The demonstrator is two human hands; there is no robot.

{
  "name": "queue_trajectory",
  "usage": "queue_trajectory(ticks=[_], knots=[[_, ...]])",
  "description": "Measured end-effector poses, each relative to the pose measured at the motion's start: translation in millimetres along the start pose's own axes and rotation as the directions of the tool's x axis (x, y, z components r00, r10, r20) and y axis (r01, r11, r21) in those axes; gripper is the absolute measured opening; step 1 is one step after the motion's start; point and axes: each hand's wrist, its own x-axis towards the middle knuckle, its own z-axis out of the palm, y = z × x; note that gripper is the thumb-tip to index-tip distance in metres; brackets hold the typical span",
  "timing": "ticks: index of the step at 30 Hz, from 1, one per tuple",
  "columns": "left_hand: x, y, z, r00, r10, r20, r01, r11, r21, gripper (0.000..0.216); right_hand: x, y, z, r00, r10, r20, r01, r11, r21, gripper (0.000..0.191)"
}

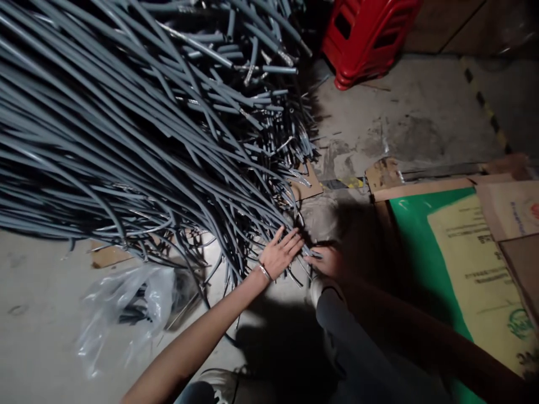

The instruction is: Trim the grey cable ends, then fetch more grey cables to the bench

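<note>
A large heap of grey cables [138, 129] spreads from the left and top towards the middle of the head view. Many cable ends are stripped, with shiny braid showing. My left hand [281, 253], a bracelet at its wrist, rests on cables at the heap's lower right end; its fingers are stretched out. Just right of it, my right hand [329, 261] is closed round the end of a grey cable [309, 253]. Shadow hides part of that hand, and how many cables it holds is unclear.
A clear plastic bag [126, 314] with short dark pieces lies at lower left. One red plastic stool [366, 39] stands at the top. Flattened cardboard [517, 207] and a green and yellow printed sheet [429, 241] lie to the right. My shoe [319, 289] is close below my right hand.
</note>
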Motion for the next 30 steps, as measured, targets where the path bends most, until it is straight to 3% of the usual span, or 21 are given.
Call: queue_trajectory(ticks=[4,7,13,16,17,19,22,25,30], knots=[[30.7,16.6,-19.8,0.994,0.105,0.041,-0.105,0.994,-0.003,0.023,-34.8,14.9,-32.1,0.998,0.037,0.043,-0.042,0.994,0.1,0.033],[32.9,32.4,-37.2,0.994,0.063,0.086,-0.061,0.998,-0.028,0.022,-50.3,24.3,-52.2,0.991,0.052,0.125,-0.075,0.979,0.188,0.037],[-26.6,53.6,-70.9,0.98,-0.114,0.163,0.13,0.987,-0.091,0.024,-73.9,15.0,-65.2,0.953,-0.107,0.283,-0.047,0.872,0.487,0.036],[-63.2,55.4,-88.6,0.966,-0.178,0.188,0.194,0.979,-0.07,0.026,-81.9,-6.2,-61.4,0.913,-0.094,0.396,-0.123,0.863,0.49,0.034],[-72.4,55.2,-94.0,0.952,-0.226,0.208,0.239,0.97,-0.042,0.027,-82.8,-14.1,-60.3,0.926,-0.067,0.372,-0.119,0.882,0.456,0.032],[-83.9,54.1,-103.3,0.902,-0.337,0.269,0.344,0.939,0.021,0.029,-82.0,-28.9,-58.8,0.976,-0.031,0.215,-0.045,0.94,0.337,0.03],[-86.4,51.8,-111.4,0.827,-0.425,0.368,0.435,0.898,0.061,0.033,-78.4,-44.9,-56.3,0.997,-0.083,0.0,0.082,0.981,0.174,0.035],[-82.0,50.4,-111.4,0.779,-0.465,0.422,0.48,0.874,0.076,0.038,-79.2,-50.3,-47.8,0.992,-0.122,-0.029,0.124,0.984,0.125,0.039],[-76.3,50.3,-101.8,0.716,-0.502,0.485,0.525,0.845,0.101,0.033,-85.5,-48.5,-25.8,0.997,0.066,-0.029,-0.065,0.997,0.037,0.041]])
